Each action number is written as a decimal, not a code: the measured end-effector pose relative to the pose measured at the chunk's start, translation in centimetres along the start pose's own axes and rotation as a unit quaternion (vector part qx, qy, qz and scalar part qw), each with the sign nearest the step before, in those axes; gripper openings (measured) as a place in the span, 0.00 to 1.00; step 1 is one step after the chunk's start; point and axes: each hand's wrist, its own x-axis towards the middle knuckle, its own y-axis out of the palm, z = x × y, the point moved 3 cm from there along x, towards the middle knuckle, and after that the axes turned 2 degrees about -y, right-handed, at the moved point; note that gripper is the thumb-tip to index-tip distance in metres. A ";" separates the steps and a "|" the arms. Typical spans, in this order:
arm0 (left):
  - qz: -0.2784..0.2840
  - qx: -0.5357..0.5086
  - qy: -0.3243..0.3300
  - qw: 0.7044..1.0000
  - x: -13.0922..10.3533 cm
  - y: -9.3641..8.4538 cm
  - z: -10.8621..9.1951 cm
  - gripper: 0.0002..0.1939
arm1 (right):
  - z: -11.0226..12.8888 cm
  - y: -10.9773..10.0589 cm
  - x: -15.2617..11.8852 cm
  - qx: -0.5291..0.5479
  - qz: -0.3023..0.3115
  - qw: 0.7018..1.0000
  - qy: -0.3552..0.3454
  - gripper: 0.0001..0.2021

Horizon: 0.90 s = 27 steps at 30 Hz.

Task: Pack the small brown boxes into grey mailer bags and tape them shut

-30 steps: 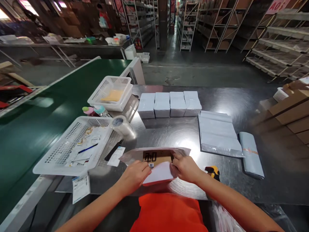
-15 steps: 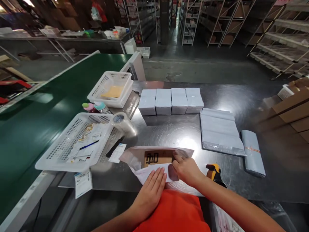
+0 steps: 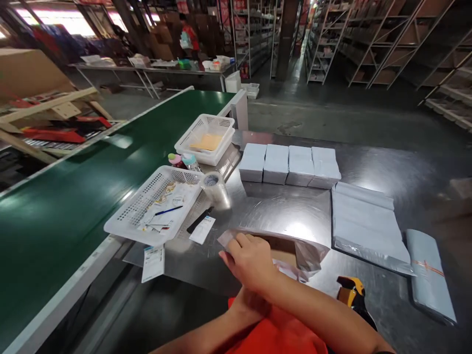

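The conveyor belt [image 3: 73,196] is showing dark green. The baskets [image 3: 147,216] are showing white with a perforated hole pattern. The four boxes [image 3: 289,164] and the mailer stack [image 3: 365,221] are showing pale grey. The table [image 3: 368,157] is gleaming silver. The parcel [image 3: 283,246] is showing brown inside a grey-silver bag [image 3: 309,250]. The garment [image 3: 280,334] is showing orange-red. The tool [image 3: 350,292] is showing yellow and black.

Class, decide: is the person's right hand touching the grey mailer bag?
Touching: the head view shows the right hand lying flat on the grey mailer bag, fingers pressed on its left end.
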 end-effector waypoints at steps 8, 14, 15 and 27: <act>-0.127 0.078 0.041 0.988 0.1 -1.0 -0.5 0.23 | 1.1 1.8 2.4 -0.058 0.104 0.991 0.062 0.12; -0.146 0.018 0.070 0.987 -0.1 -0.6 -0.4 0.15 | -0.2 0.7 2.8 -0.040 0.163 0.986 0.010 0.10; -0.149 0.012 0.088 0.985 -0.1 -0.8 -0.4 0.15 | -0.7 0.2 3.1 -0.028 0.182 0.983 -0.005 0.10; -0.184 0.014 0.098 0.978 0.5 -2.9 0.1 0.21 | -2.3 -3.9 4.9 -0.015 0.280 0.954 -0.102 0.11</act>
